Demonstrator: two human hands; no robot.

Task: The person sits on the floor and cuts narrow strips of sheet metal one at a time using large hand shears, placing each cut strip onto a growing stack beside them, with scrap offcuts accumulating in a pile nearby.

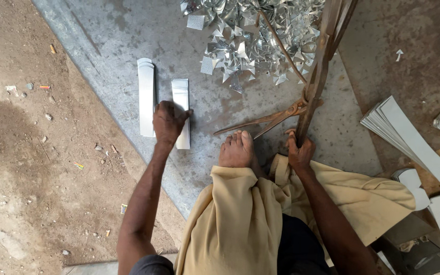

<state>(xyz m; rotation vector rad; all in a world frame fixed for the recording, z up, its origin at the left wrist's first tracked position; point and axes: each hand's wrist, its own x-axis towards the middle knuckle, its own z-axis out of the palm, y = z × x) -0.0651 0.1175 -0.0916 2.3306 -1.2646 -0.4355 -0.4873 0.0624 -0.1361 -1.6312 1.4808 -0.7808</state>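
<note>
A floor-level sheet-metal workshop: a person sits on the ground at a grey metal sheet (128,46) laid over packed dirt (21,153), rusted long-handled shears (281,117) beside a bare foot (236,148). A heap of shiny offcuts (253,35) lies ahead, with stacks of cut strips (146,97) and a fan of blanks (408,137) to either side.

Single head-worn view, steeply down (close over the lap) onto the floor.

Steel floor sheet (128,46): strips (146,97), offcut scraps (250,35).
</note>
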